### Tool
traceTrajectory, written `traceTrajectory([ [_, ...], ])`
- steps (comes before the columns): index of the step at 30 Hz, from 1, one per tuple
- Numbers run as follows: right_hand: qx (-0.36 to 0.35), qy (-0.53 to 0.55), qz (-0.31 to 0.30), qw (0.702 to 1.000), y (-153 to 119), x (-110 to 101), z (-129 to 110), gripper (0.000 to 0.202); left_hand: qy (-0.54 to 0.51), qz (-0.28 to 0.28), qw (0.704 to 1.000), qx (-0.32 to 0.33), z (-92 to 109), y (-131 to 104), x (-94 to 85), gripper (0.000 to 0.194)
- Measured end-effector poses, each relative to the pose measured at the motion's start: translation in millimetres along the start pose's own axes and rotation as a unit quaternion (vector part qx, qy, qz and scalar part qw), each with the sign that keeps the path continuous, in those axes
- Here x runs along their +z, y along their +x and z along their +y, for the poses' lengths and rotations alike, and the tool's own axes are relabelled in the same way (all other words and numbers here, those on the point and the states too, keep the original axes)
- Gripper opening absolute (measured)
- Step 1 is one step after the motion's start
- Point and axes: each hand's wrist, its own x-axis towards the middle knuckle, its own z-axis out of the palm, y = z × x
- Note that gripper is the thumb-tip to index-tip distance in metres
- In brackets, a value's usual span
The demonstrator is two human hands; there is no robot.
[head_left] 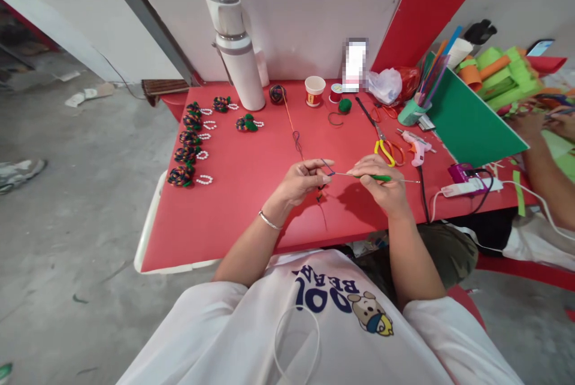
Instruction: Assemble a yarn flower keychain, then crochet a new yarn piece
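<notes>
My right hand point(381, 187) grips the green handle of a crochet hook point(383, 178), its metal shaft pointing left. The hook's tip meets a dark loop of yarn at my left hand point(298, 182), which pinches the strand between thumb and fingers. A small dark and orange piece of yarn work point(320, 194) hangs below those fingers, partly hidden. From there a multicoloured yarn strand point(290, 115), twisted midway, runs back to a dark yarn ball point(277, 94). At the left of the red table point(215, 223) lie several crocheted keychains point(181, 176) with white bead loops.
Along the back stand a white thermos point(242, 70), paper cup point(315, 91), thread spool point(335, 93) and phone point(355, 64). Yellow-handled pliers point(383, 151), a pink glue gun point(418, 148) and a power strip point(471, 187) lie right. A green board point(476, 121) separates a co-worker's hands point(530, 118).
</notes>
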Motion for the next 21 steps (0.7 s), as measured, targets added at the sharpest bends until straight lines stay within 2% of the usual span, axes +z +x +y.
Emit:
traceTrajectory([
  [2,0.026,0.047,-0.001,0.999,0,0,2,0.013,0.003,0.002,1.0,0.0,-1,1,0.2,0.05],
  [4,0.047,0.117,0.022,0.992,-3,9,7,0.016,0.005,0.003,1.0,0.003,-2,1,0.9,0.048],
  [8,0.095,0.22,0.12,0.963,-14,48,17,0.023,0.003,-0.002,1.0,0.016,-6,1,4.7,0.052],
  [11,0.095,0.164,0.147,0.971,-20,72,18,0.028,0.001,0.005,0.999,0.034,-9,1,8.7,0.048],
  [13,0.07,0.117,0.151,0.979,-20,79,16,0.025,0.004,0.012,0.999,0.038,-10,1,10.9,0.045],
  [18,0.05,0.05,0.155,0.985,-15,72,13,0.026,-0.002,0.032,0.998,0.053,-6,0,13.5,0.057],
  [21,0.045,0.023,0.14,0.989,-14,69,11,0.029,0.001,0.051,0.996,0.069,-4,0,12.8,0.056],
])
